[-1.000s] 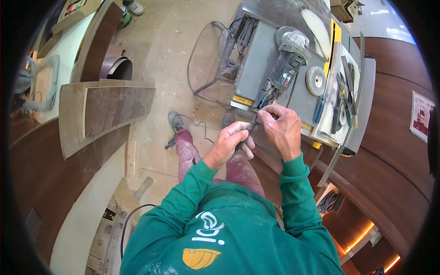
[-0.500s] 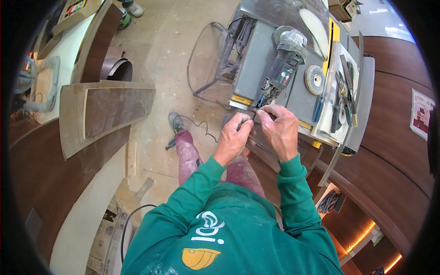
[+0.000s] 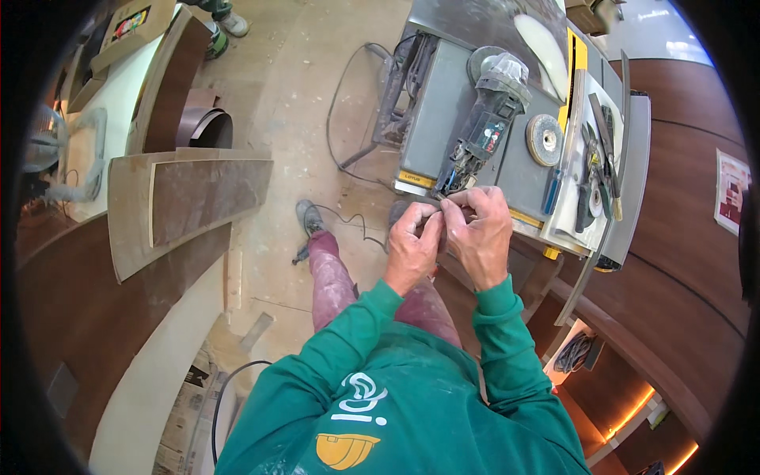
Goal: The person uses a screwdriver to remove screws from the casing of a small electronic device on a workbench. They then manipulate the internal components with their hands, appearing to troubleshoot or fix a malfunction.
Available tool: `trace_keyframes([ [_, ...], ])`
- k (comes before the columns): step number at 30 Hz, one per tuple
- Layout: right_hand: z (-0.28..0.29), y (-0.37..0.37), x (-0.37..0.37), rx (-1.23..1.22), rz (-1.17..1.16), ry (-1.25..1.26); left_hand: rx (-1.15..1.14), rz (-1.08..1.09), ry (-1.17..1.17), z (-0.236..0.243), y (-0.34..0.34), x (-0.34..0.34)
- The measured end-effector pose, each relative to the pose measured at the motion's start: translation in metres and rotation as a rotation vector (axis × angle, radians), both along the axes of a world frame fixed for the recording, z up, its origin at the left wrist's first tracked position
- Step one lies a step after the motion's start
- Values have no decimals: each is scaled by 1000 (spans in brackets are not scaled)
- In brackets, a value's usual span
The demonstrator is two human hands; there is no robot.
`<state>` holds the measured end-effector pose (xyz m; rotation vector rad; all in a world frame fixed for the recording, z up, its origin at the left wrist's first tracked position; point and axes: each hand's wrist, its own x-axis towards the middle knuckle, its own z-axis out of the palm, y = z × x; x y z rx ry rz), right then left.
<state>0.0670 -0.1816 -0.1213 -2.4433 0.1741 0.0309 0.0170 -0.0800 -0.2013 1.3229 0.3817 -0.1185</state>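
Note:
A dusty angle grinder (image 3: pixel 489 111) lies on the grey machine table (image 3: pixel 514 186), its disc end away from me. Its back end is uncovered, with internal parts and wires (image 3: pixel 457 170) exposed. Just in front of that end, at the table's near edge, my hands meet. My left hand (image 3: pixel 413 249) is closed in a pinch, and so is my right hand (image 3: pixel 481 241), the fingertips almost touching. Whatever small piece sits between them is hidden by the fingers. Right of the grinder rests a round abrasive disc (image 3: pixel 545 140).
Pliers (image 3: pixel 590 150), a brush and other hand tools lie on a white board at the table's right. A black cable (image 3: pixel 329 119) loops over the floor to the left. Brown panels (image 3: pixel 207 198) stand farther left. Another person's shoe (image 3: pixel 233 24) shows at the top.
Both hands have shifted slightly, and the fingertips have come closer together, still pinched. The view has moved a little. The grinder stays in place on the table.

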Motion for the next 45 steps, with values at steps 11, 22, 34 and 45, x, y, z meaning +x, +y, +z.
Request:
trace_keyframes([
  [11,-5,2,0,42,-23,-8,112,9,-26,-7,1,7],
  [22,-14,4,-6,81,-65,-74,328,-21,-150,-2,10,14],
  [34,-17,6,-6,231,-215,6,-77,7,78,-8,4,13],
  [45,-28,6,-10,316,-288,77,-17,-23,56,-11,7,12],
])
